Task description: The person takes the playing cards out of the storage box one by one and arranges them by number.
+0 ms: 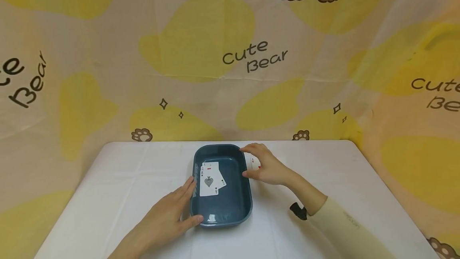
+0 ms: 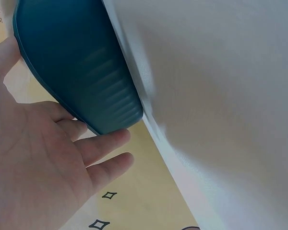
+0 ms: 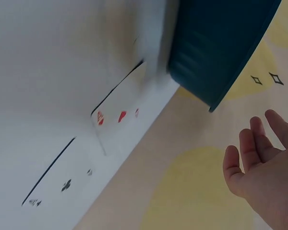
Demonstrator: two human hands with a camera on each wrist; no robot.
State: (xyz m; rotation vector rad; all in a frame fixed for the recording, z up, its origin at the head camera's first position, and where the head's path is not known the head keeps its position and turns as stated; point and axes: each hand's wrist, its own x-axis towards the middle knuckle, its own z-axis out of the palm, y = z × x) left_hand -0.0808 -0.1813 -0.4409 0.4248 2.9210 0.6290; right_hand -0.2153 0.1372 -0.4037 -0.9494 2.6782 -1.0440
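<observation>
A dark blue rectangular dish [image 1: 233, 195] stands on the white table. Inside lie a few overlapping playing cards [image 1: 209, 184], an ace of spades on top. My left hand [image 1: 163, 211] rests against the dish's left side, its fingers extended along the wall and the thumb at the near left corner. In the left wrist view, that hand's fingertips touch the dish's edge. At the far right rim is my right hand [image 1: 267, 167], fingers and thumb spread apart. The right wrist view shows its fingers loosely bent, apart from the dish. It partly hides a red ace [image 1: 253, 160] behind it.
On the table right of the dish lie a red-suited card [image 3: 122, 105] and a club card [image 3: 62, 179]. A black piece [image 1: 298, 211] sits at my right wrist. Behind the table [image 1: 143, 163] hangs a yellow-patterned cloth [image 1: 201, 35].
</observation>
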